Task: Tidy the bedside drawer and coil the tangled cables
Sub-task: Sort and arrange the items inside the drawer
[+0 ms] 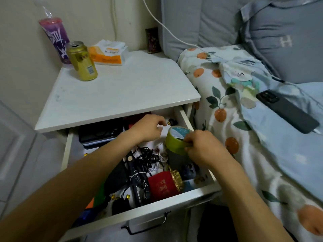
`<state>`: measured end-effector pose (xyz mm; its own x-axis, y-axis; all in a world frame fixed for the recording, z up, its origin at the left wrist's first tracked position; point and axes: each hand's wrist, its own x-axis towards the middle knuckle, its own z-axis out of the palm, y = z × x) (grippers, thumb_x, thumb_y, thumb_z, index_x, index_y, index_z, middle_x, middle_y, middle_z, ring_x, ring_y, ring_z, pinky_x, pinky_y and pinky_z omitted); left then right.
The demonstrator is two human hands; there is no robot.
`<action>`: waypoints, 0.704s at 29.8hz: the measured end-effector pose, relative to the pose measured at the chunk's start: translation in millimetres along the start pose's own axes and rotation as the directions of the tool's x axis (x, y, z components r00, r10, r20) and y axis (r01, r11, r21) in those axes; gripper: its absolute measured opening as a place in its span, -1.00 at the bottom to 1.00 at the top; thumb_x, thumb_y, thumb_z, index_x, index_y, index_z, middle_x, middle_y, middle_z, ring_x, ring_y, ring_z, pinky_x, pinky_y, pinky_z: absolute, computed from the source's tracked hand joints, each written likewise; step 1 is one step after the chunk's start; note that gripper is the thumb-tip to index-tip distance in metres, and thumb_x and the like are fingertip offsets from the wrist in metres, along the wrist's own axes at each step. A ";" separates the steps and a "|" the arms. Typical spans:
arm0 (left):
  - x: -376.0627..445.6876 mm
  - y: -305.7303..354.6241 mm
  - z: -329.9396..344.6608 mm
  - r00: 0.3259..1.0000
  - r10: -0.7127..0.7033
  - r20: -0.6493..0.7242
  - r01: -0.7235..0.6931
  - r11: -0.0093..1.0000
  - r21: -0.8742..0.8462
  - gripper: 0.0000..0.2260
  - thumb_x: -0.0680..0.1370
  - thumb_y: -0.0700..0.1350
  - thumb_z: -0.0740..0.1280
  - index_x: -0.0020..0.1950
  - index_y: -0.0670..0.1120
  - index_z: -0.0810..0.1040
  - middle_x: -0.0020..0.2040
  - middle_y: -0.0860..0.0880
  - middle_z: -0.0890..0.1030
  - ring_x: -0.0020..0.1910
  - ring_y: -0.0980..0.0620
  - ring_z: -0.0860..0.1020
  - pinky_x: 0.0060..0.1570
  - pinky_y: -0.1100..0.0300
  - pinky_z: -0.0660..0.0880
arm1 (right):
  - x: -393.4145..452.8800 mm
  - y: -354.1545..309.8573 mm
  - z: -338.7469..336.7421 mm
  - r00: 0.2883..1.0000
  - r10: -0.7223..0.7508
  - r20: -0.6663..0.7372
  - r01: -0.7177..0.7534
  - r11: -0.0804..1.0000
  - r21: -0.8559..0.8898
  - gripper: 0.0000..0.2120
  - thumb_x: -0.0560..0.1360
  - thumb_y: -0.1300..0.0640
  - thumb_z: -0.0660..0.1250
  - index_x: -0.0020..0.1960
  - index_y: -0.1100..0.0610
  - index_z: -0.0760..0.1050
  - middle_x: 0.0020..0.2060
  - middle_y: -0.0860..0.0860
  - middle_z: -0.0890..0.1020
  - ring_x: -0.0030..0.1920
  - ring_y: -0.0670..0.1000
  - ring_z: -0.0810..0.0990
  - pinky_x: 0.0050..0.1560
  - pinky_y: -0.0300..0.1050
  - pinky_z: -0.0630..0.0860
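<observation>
Standing against a pale wall, the white bedside worktop (122, 88) carried a purple printed tumbler with a clear lid (56, 39), a gold drinks can (82, 61), an orange-and-white tissue packet (108, 53) and a small dark box (153, 40) at the back. Just beside it lay a bed under an orange-patterned white quilt (218, 102), with grey cushions (279, 41) behind, a black phone (286, 111) lying on pale blue bedding, and a white cord (167, 30) running down from the wall onto the quilt.

Below the worktop, the white pulled-out drawer with a black handle (157, 205) stood open. Inside it a tangled bundle of black cables (148, 158) lay near the middle, a dark remote control (139, 186) in front of them, a red pouch with gold lettering (162, 186) beside a gold foil piece (176, 179), and a black flat case (99, 132) at the back left.

The left hand (148, 127) hovered over the drawer's back, fingers loosely curled, holding nothing that could be seen. The right hand (201, 147) pinched the rim of a yellow-green roll of tape (174, 141), raised over the drawer's right side.
</observation>
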<state>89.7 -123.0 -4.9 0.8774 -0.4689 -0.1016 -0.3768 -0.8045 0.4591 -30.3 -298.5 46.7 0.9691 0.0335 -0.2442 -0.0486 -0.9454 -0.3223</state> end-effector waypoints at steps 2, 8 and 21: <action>33.3 1.1 5.9 0.997 -0.030 0.068 0.025 0.997 0.078 -0.63 0.57 -0.23 0.23 0.37 -0.05 0.48 0.33 -0.09 0.54 0.23 -0.06 0.51 0.18 0.12 0.46 | -10.3 8.8 -3.7 1.000 -0.003 0.007 0.002 0.998 0.071 -0.74 0.50 0.14 0.28 0.16 -0.03 0.58 0.13 0.10 0.61 0.08 0.13 0.58 0.08 0.02 0.57; 83.4 8.9 34.9 0.959 -0.069 0.274 -0.020 0.951 0.308 -0.53 0.55 -0.27 0.22 0.47 -0.14 0.31 0.43 -0.16 0.41 0.33 -0.16 0.45 0.22 0.07 0.43 | -15.4 19.3 -3.1 0.995 -0.005 0.104 -0.005 0.995 0.102 -0.68 0.49 0.15 0.32 0.22 -0.06 0.57 0.18 0.08 0.55 0.13 0.11 0.57 0.18 0.00 0.54; -8.6 6.8 37.2 0.864 0.204 0.460 -0.370 0.877 0.305 -0.49 0.48 -0.31 0.23 0.41 -0.04 0.39 0.29 -0.12 0.55 0.12 -0.16 0.55 0.06 -0.01 0.54 | -22.5 24.9 -7.8 0.996 -0.063 0.065 0.056 0.992 0.117 -0.77 0.48 0.19 0.36 0.08 0.01 0.66 0.06 0.05 0.64 0.05 0.05 0.58 -0.03 -0.21 0.45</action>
<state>68.5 -138.0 -33.7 0.5447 -0.7373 -0.3996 -0.7459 -0.6437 0.1710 -51.4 -325.3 51.3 0.9526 0.1142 -0.2818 -0.0225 -0.8977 -0.4399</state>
